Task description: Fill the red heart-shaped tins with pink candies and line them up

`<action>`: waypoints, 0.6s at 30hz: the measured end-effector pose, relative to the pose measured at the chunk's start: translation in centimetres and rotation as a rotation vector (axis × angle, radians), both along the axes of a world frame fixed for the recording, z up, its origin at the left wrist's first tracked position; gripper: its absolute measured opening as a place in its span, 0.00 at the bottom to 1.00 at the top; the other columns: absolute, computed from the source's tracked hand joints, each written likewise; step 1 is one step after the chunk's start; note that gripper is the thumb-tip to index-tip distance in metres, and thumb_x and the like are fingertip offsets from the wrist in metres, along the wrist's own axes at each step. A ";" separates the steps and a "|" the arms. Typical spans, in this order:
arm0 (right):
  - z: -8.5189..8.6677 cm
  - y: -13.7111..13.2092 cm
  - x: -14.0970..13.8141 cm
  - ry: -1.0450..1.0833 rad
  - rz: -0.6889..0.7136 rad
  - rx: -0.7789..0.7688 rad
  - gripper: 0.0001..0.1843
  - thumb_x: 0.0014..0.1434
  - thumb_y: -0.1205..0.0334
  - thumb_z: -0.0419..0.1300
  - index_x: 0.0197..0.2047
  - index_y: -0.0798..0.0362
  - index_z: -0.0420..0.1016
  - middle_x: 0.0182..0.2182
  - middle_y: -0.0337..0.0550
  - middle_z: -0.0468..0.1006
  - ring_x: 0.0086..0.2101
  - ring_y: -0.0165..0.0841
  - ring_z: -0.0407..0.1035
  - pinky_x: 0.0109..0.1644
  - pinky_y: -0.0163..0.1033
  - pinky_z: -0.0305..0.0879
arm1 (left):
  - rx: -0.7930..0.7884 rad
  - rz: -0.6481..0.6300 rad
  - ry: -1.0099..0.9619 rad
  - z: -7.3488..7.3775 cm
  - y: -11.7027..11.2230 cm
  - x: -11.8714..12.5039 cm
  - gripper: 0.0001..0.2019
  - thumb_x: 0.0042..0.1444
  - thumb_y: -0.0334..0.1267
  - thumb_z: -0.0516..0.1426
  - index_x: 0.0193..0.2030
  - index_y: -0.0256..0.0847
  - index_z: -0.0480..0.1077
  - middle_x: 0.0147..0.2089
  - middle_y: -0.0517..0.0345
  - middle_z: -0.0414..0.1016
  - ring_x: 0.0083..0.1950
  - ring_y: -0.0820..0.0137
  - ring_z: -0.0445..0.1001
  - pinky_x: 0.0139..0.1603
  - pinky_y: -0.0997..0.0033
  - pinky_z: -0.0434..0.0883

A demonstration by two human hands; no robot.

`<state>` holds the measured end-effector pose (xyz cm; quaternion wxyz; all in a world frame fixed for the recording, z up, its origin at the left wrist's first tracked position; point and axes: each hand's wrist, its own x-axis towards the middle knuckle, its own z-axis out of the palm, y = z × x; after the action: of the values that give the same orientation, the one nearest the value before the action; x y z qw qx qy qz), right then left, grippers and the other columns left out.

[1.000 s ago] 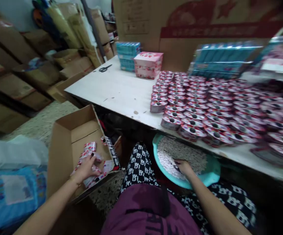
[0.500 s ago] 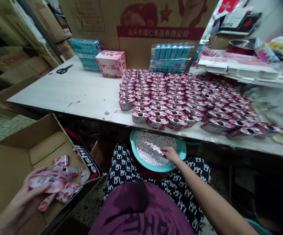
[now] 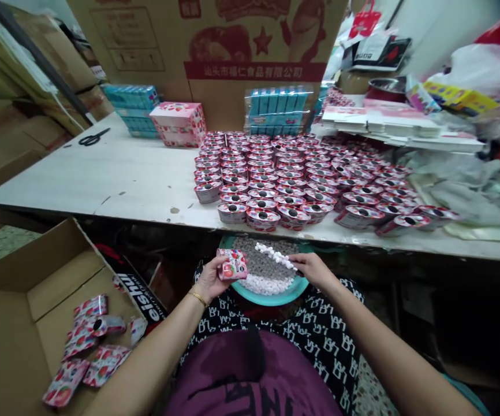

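My left hand (image 3: 210,281) grips a small pink strawberry-printed container (image 3: 234,264) over the left side of a turquoise basin (image 3: 271,300). White pellets (image 3: 265,284) fill the basin, which sits between my knees. My right hand (image 3: 314,269) is closed at the basin's right side. From its fingers a narrow strip heaped with white pellets (image 3: 275,255) reaches left above the basin; whatever carries those pellets is mostly hidden under them. A small gap separates the strip's tip from the container.
Rows of oval strawberry-printed containers (image 3: 262,219) with dark holes on top stand on the white table (image 3: 146,179). An open cardboard box (image 3: 11,306) at left holds several loose ones. Scissors (image 3: 94,137), blue packs (image 3: 135,110) and a pink box (image 3: 178,124) lie behind.
My left hand has come from the cardboard box to the basin, bringing a container. My right hand has lifted the pellet-loaded strip slightly above the basin. The view has shifted.
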<state>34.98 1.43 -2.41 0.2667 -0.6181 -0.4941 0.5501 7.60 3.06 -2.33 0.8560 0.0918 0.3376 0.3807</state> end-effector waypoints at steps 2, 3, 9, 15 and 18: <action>1.0 0.2 0.2 0.022 -0.008 -0.009 0.19 0.42 0.59 0.57 0.37 0.59 0.77 0.25 0.42 0.76 0.23 0.26 0.62 0.27 0.32 0.57 | -0.051 -0.004 0.031 -0.5 0.7 0.8 0.18 0.47 0.31 0.54 0.47 0.29 0.65 0.43 0.42 0.73 0.46 0.58 0.71 0.50 0.48 0.64; 1.4 0.4 0.3 0.024 -0.009 -0.011 0.19 0.43 0.59 0.57 0.37 0.58 0.77 0.26 0.42 0.77 0.22 0.26 0.62 0.27 0.32 0.58 | -0.068 0.003 0.031 -0.7 1.0 1.1 0.18 0.47 0.31 0.53 0.46 0.30 0.65 0.42 0.42 0.73 0.45 0.58 0.71 0.49 0.45 0.64; 2.3 1.5 0.8 -0.126 0.107 0.044 0.16 0.46 0.62 0.54 0.37 0.57 0.77 0.28 0.43 0.78 0.24 0.27 0.65 0.28 0.32 0.58 | -0.126 0.145 -0.035 -2.7 1.8 2.3 0.13 0.48 0.34 0.53 0.42 0.34 0.67 0.37 0.49 0.75 0.42 0.60 0.73 0.46 0.46 0.66; 4.9 2.6 -1.1 -0.570 0.395 0.211 0.16 0.48 0.70 0.51 0.35 0.51 0.78 0.33 0.43 0.79 0.35 0.32 0.70 0.38 0.33 0.61 | -0.189 0.110 -0.027 -4.0 2.0 3.2 0.09 0.53 0.38 0.52 0.38 0.37 0.69 0.33 0.54 0.75 0.32 0.68 0.74 0.34 0.65 0.70; 7.1 3.1 -3.0 -0.850 0.518 0.220 0.17 0.47 0.72 0.51 0.35 0.49 0.77 0.33 0.45 0.78 0.36 0.35 0.70 0.37 0.35 0.61 | -0.180 0.089 -0.044 -4.1 2.0 3.8 0.10 0.55 0.39 0.51 0.38 0.38 0.69 0.33 0.55 0.76 0.31 0.70 0.73 0.30 0.70 0.69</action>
<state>32.03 4.48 4.69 -0.0398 -0.6127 -0.7510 0.2430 11.35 5.02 -6.48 0.8503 -0.0089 0.3550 0.3883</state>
